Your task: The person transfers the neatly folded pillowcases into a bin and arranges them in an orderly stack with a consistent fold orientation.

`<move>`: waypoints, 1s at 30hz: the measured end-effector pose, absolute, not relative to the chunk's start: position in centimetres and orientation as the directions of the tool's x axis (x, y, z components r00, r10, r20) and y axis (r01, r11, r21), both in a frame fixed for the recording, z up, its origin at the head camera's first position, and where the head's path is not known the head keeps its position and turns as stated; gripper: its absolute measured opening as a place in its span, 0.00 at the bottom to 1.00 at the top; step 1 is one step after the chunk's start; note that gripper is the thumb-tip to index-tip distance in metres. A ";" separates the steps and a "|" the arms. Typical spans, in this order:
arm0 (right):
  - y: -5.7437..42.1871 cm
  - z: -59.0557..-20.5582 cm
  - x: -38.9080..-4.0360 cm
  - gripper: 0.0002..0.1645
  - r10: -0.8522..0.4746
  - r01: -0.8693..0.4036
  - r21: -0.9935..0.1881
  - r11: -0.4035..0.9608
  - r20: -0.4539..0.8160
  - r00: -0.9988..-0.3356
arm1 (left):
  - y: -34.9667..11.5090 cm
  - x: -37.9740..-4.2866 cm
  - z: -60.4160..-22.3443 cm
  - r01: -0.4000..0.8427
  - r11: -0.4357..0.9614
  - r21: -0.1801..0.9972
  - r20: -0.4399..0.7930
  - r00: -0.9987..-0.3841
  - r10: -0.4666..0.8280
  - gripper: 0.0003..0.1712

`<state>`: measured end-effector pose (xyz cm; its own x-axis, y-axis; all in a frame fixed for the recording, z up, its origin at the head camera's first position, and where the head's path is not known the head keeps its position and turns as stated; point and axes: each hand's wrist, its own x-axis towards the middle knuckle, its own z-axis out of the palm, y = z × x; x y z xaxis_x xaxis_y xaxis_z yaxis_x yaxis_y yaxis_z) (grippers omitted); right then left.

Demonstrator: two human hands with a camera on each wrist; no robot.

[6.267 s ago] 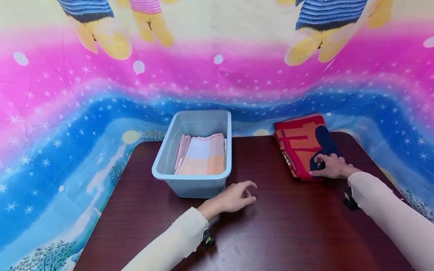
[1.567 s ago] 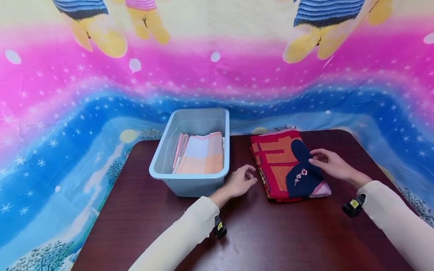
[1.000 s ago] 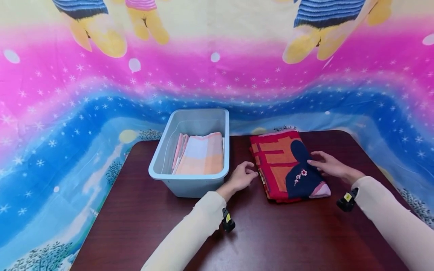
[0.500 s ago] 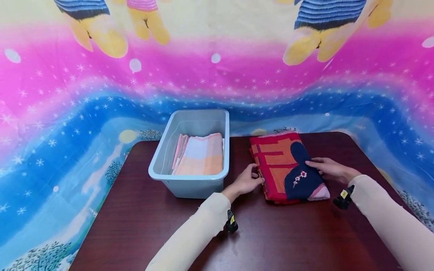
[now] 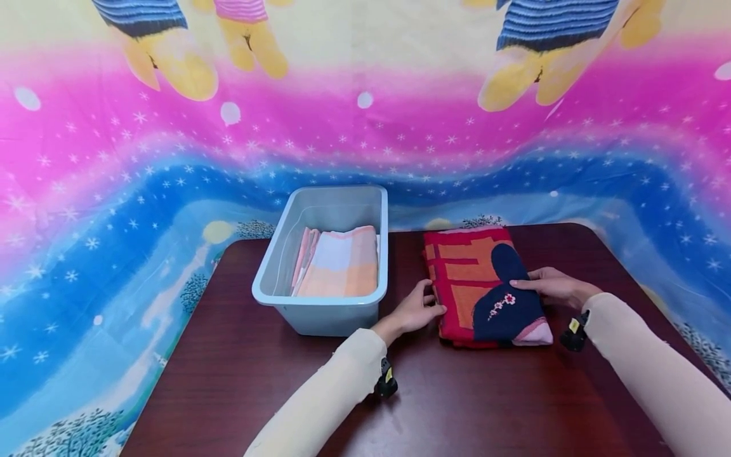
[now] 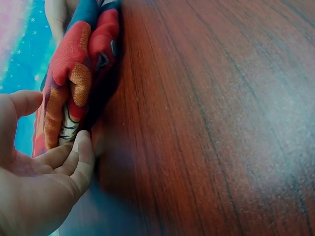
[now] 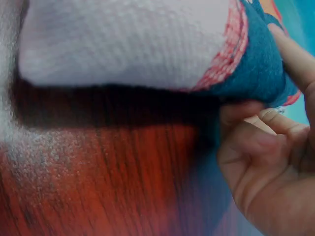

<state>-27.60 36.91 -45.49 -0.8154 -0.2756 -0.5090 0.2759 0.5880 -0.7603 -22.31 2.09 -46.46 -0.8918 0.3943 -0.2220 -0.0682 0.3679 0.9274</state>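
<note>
A folded towel [image 5: 465, 285] in red, orange and navy, with small embroidered flowers and a pink-white corner, lies flat on the table. At its left edge is my left hand [image 5: 412, 309]; in the left wrist view the thumb is at the top of the folds and the fingers [image 6: 81, 152] curl at the lower side. My right hand [image 5: 562, 287] grips the navy right edge, thumb on top and the other fingers tucked beneath, partly hidden. Left of the towel stands a grey-blue plastic bin [image 5: 320, 300] with folded pastel checked cloths [image 5: 342, 263] inside.
The dark wooden table [image 5: 485, 406] has rounded back corners. Behind it hangs a printed curtain [image 5: 365, 139] in pink and blue. The bin's right wall is close beside my left hand.
The towel came from the back right to the middle of the table. Lately my left hand has reached its left edge, and my right hand has pushed in onto the navy edge.
</note>
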 end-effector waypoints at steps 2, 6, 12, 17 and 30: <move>36.9 -45.5 -27.7 0.42 -0.272 0.275 -0.752 0.599 -0.514 -0.814 | 2.1 -22.4 -46.6 -0.067 0.365 0.928 -0.221 -0.890 0.399 0.41; 37.1 -45.7 -28.0 0.39 -0.258 0.272 -0.732 0.625 -0.523 -0.812 | 2.1 -22.5 -46.9 -0.063 0.358 0.932 -0.220 -0.881 0.418 0.41; 37.5 -46.3 -28.6 0.44 -0.244 0.265 -0.701 0.662 -0.536 -0.808 | 1.8 -22.6 -47.2 -0.062 0.350 0.935 -0.216 -0.880 0.424 0.41; 37.4 -46.8 -28.9 0.33 -0.223 0.294 -0.708 0.642 -0.540 -0.811 | 1.7 -22.6 -47.5 -0.059 0.325 0.944 -0.201 -0.883 0.425 0.41; 37.5 -46.9 -28.7 0.21 -0.194 0.361 -0.710 0.605 -0.571 -0.798 | 1.8 -22.4 -47.7 -0.035 0.328 0.944 -0.183 -0.883 0.433 0.40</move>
<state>-28.68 37.45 -46.85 -0.7979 -0.1937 -0.5709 0.3607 0.6053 -0.7095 -22.39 1.80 -47.67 -0.8828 0.4326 -0.1829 -0.0345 0.3285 0.9439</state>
